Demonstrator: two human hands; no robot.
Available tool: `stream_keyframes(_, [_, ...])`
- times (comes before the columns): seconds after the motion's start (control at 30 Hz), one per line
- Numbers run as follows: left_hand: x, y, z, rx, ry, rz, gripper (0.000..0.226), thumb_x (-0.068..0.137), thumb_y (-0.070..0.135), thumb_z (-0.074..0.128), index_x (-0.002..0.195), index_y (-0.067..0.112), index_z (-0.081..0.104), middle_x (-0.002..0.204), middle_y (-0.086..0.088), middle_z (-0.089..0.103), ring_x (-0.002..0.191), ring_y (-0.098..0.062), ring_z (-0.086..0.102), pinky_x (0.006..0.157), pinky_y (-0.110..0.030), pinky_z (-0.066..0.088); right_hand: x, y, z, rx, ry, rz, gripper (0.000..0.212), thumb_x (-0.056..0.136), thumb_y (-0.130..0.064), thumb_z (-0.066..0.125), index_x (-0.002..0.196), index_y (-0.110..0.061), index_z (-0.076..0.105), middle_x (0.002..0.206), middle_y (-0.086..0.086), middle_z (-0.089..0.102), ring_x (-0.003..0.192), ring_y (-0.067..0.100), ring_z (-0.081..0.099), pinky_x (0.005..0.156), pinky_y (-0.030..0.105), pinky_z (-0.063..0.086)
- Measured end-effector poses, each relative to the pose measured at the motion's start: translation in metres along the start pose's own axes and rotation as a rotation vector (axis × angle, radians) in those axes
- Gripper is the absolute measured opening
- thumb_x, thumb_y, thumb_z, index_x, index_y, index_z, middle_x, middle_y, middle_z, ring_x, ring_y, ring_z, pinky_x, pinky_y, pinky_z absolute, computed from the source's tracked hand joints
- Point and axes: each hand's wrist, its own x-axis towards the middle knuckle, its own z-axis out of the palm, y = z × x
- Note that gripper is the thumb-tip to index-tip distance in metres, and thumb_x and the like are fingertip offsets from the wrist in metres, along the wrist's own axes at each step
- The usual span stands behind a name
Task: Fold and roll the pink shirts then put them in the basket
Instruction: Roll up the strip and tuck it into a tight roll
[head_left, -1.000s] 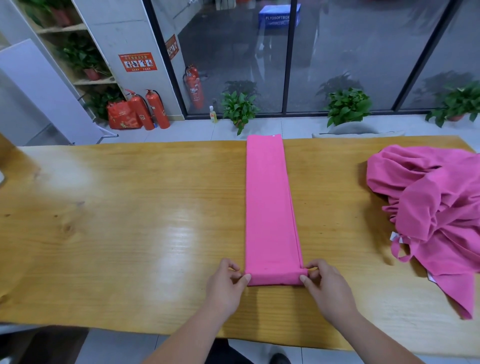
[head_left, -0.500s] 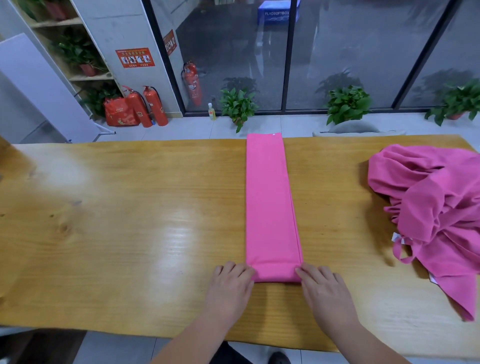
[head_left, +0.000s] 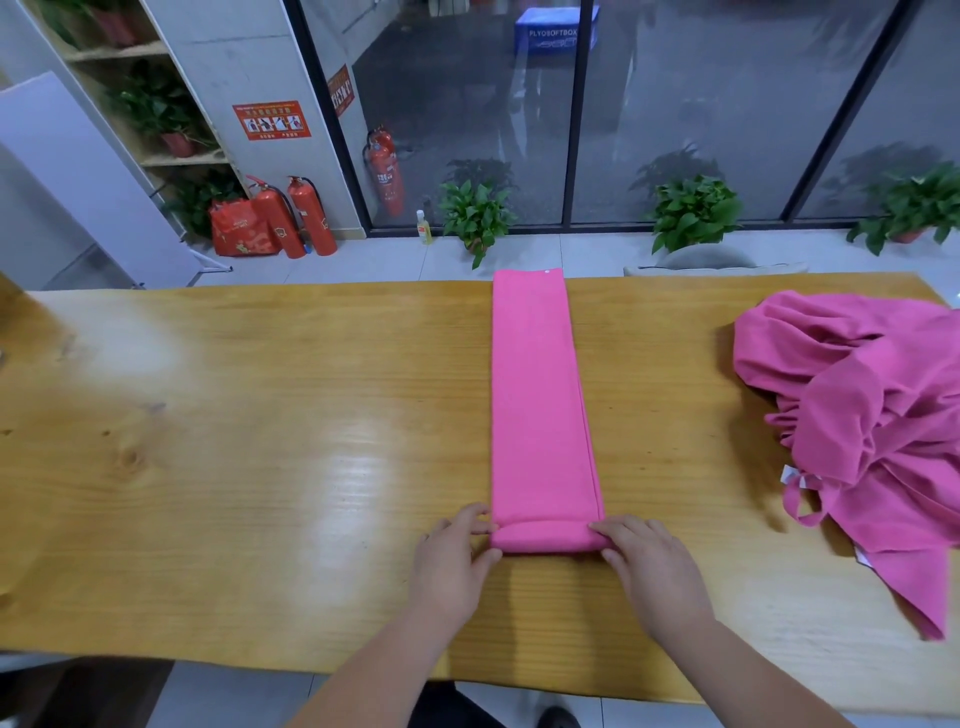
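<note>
Down at 6 o'clock, your left hand (head_left: 452, 561) and right hand (head_left: 649, 566) sat at either end of the roll (head_left: 545, 538), thumbs and fingers curled in, pinching that first small turn of the pink shirt (head_left: 540, 405). Soft, light, floppy cloth, I'd judge: it would slacken unless you held both ends and pressed evenly. The folded strip ran flat up the table (head_left: 260, 467) toward 12 o'clock, reaching the far edge. Out at 2 o'clock lay the heap of pink shirts (head_left: 872, 426), cut off by the frame. No basket showed anywhere.
</note>
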Motion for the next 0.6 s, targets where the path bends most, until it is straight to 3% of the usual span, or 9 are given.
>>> stream_keyframes(0.13, [0.002, 0.000, -0.004, -0.226, -0.038, -0.121, 0.043, 0.095, 0.040, 0.075, 0.132, 0.043, 0.052, 0.106, 0.025, 0.072, 0.094, 0.002, 0.065, 0.088, -0.034, 0.057, 0.007, -0.001, -0.010, 0.239, -0.068, 0.146, 0.035, 0.101, -0.035, 0.067, 0.136, -0.039, 0.064, 0.118, -0.018, 0.067, 0.109, 0.010, 0.056, 0.088, 0.028, 0.050])
stream_keyframes(0.27, [-0.007, -0.001, -0.006, -0.377, -0.076, -0.195, 0.032, 0.095, 0.044, 0.076, 0.118, 0.041, 0.054, 0.093, 0.017, 0.077, 0.090, 0.002, 0.069, 0.086, -0.034, 0.058, -0.001, 0.003, -0.009, 0.396, -0.098, 0.250, 0.035, 0.099, -0.044, 0.067, 0.134, -0.046, 0.063, 0.101, -0.013, 0.060, 0.092, 0.003, 0.060, 0.084, 0.029, 0.053])
stream_keyframes(0.4, [-0.016, -0.003, -0.005, -0.418, -0.087, -0.223, 0.028, 0.093, 0.043, 0.078, 0.110, 0.037, 0.057, 0.087, 0.012, 0.078, 0.080, -0.001, 0.070, 0.079, -0.034, 0.058, -0.010, 0.005, -0.006, 0.474, -0.094, 0.291, 0.035, 0.097, -0.042, 0.072, 0.131, -0.047, 0.065, 0.100, -0.017, 0.062, 0.095, 0.001, 0.061, 0.089, 0.032, 0.055])
stream_keyframes(0.5, [-0.015, -0.002, -0.004, -0.306, -0.025, -0.171, 0.024, 0.093, 0.045, 0.077, 0.104, 0.041, 0.057, 0.088, 0.016, 0.074, 0.087, -0.001, 0.066, 0.080, -0.035, 0.057, -0.007, -0.003, -0.007, 0.406, -0.071, 0.300, 0.034, 0.096, -0.042, 0.073, 0.129, -0.042, 0.065, 0.098, -0.021, 0.062, 0.099, 0.005, 0.060, 0.086, 0.033, 0.054])
stream_keyframes(0.6, [-0.008, 0.005, -0.002, 0.030, 0.138, 0.042, 0.015, 0.095, 0.041, 0.074, 0.103, 0.042, 0.061, 0.103, 0.028, 0.054, 0.101, -0.004, 0.050, 0.087, -0.027, 0.047, -0.001, -0.010, -0.010, 0.190, 0.033, 0.228, 0.028, 0.094, -0.041, 0.075, 0.121, -0.037, 0.069, 0.103, -0.020, 0.058, 0.101, 0.011, 0.055, 0.077, 0.031, 0.053])
